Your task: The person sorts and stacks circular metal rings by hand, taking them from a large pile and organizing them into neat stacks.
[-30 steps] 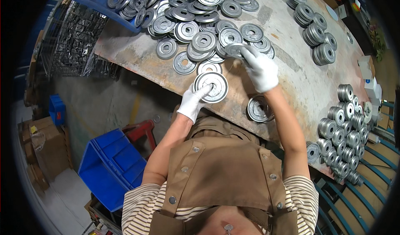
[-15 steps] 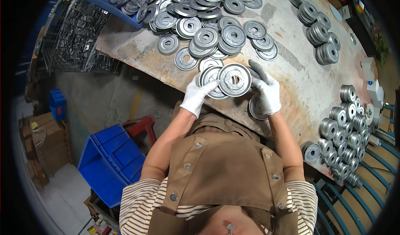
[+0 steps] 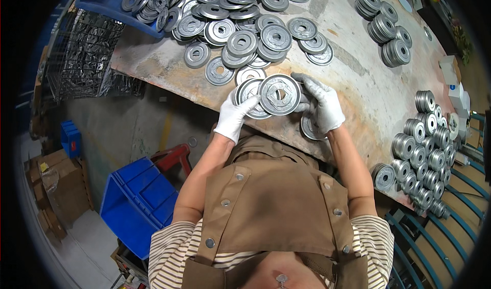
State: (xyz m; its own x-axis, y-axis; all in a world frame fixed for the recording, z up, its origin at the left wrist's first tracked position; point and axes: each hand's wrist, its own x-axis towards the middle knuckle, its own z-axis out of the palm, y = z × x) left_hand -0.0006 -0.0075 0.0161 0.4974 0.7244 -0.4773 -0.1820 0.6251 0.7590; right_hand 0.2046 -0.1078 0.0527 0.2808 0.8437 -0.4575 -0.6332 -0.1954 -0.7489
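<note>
My gloved left hand (image 3: 231, 116) is closed on round grey metal discs, its thumb over their faces. One disc (image 3: 249, 95) is partly covered by a front disc (image 3: 279, 95) with a centre hole and raised rim. My gloved right hand (image 3: 323, 103), with greyed fingertips, closes around the right edge of that front disc. Below the right hand, another disc (image 3: 310, 126) lies at the table's near edge, partly hidden by the glove. A loose heap of similar discs (image 3: 241, 44) lies just beyond my hands.
The worn table (image 3: 353, 120) carries stacked discs (image 3: 404, 148) at right and more stacks (image 3: 382, 28) at far right. A blue bin (image 3: 97, 2) of discs stands at far left, beside a wire basket (image 3: 84, 53). A blue crate (image 3: 138, 197) is below left.
My right hand has come in from slightly apart to the front disc's right edge. The view has shifted a little; the left hand keeps its hold.
</note>
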